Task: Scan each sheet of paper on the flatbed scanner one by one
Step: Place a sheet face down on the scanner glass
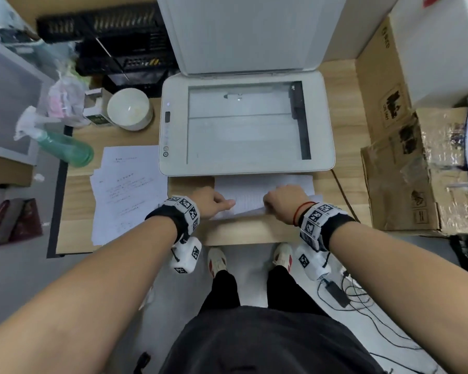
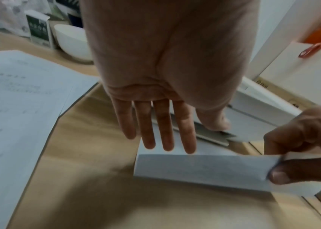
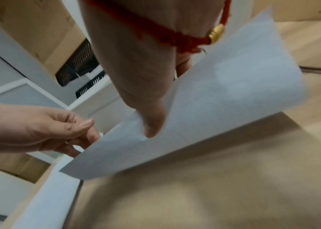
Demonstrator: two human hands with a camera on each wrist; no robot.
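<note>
The flatbed scanner (image 1: 322, 125) stands with its lid (image 1: 251, 33) raised and nothing on its glass (image 1: 241, 130). A stack of white paper (image 1: 254, 184) lies on the desk just in front of it. My right hand (image 1: 281, 201) pinches the near edge of the top sheet (image 3: 224, 96) between thumb (image 3: 151, 124) and fingers and holds that edge up off the stack. My left hand (image 1: 214, 202) rests at the stack's left edge with straight fingers (image 2: 165, 131), and its thumb presses on the paper. The left wrist view shows the lifted sheet (image 2: 200, 170) and my right hand (image 2: 302, 147).
Printed sheets (image 1: 125, 195) lie spread on the desk left of the scanner. Behind them are a white bowl (image 1: 129, 109), a green spray bottle (image 1: 65, 147) and black trays (image 1: 119, 36). Cardboard boxes (image 1: 405, 168) crowd the right side. Cables (image 1: 343, 290) lie on the floor.
</note>
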